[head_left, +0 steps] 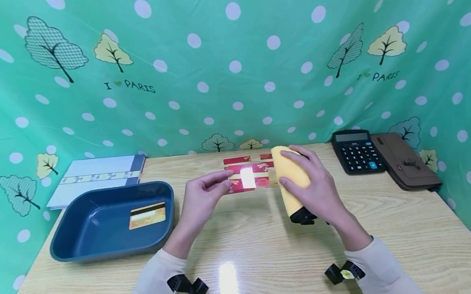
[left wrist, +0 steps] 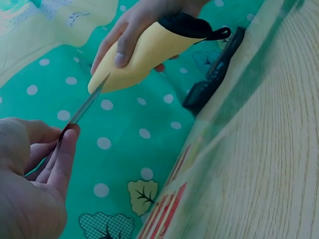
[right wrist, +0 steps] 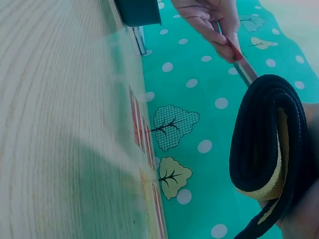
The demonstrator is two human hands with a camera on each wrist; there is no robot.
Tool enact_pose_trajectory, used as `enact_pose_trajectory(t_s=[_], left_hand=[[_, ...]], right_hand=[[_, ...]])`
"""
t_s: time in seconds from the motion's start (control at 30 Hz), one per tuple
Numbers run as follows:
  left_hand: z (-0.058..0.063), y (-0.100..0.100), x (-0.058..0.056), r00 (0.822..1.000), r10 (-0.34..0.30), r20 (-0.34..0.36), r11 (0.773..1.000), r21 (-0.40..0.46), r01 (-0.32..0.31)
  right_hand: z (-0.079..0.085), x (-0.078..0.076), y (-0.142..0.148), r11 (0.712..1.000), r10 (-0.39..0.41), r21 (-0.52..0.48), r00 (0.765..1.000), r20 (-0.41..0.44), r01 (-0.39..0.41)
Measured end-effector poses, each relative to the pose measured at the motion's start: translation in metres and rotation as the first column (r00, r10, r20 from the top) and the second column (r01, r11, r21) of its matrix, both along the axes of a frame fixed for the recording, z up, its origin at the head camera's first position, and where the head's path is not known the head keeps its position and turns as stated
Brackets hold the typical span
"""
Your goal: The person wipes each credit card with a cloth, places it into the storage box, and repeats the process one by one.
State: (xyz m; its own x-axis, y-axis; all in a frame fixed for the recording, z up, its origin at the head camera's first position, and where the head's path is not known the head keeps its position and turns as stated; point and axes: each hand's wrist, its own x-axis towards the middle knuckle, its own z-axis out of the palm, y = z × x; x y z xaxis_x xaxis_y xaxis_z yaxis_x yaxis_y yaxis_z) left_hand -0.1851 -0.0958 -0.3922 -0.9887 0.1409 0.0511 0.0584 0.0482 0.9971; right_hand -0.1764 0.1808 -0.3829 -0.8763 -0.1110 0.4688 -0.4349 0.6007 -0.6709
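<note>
My left hand (head_left: 201, 196) pinches a shiny red bank card (head_left: 248, 177) by its left end, thumb against fingertips. In the left wrist view the card (left wrist: 88, 102) is seen edge-on, tilted, above the tabletop. A folded yellow cloth (head_left: 289, 168) with black edging is gripped by my right hand (head_left: 324, 189). Its far end meets the card's right end, and the left wrist view shows the card's tip against the cloth (left wrist: 159, 46). From the right wrist, the cloth's rolled black end (right wrist: 256, 132) hides part of the card.
Several red and gold cards (head_left: 237, 160) lie behind the held one. At left, a blue basin (head_left: 78, 247) contains a gold card (head_left: 147, 215), with a white-and-blue folder (head_left: 94, 168) behind it. To the right are a black calculator (head_left: 356, 152) and a brown wallet (head_left: 405, 163). A green curtain backs the table.
</note>
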Motion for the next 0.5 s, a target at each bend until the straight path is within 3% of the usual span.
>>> enact_pose_trajectory(t_s=[0.3,0.5], left_hand=[[0.0031,-0.0015,-0.0011,0.999,-0.004,0.032,0.991,0.133,0.000],[0.0024,-0.0012,-0.0012,1.000,-0.014,0.006,0.989,0.144,0.013]], right_hand=[[0.0010,0.0002,0.0017,1.000,0.000,-0.016,1.000,0.009,0.001],[0.0004,0.0004,0.0023,1.000,-0.001,-0.021,1.000,0.007,0.002]])
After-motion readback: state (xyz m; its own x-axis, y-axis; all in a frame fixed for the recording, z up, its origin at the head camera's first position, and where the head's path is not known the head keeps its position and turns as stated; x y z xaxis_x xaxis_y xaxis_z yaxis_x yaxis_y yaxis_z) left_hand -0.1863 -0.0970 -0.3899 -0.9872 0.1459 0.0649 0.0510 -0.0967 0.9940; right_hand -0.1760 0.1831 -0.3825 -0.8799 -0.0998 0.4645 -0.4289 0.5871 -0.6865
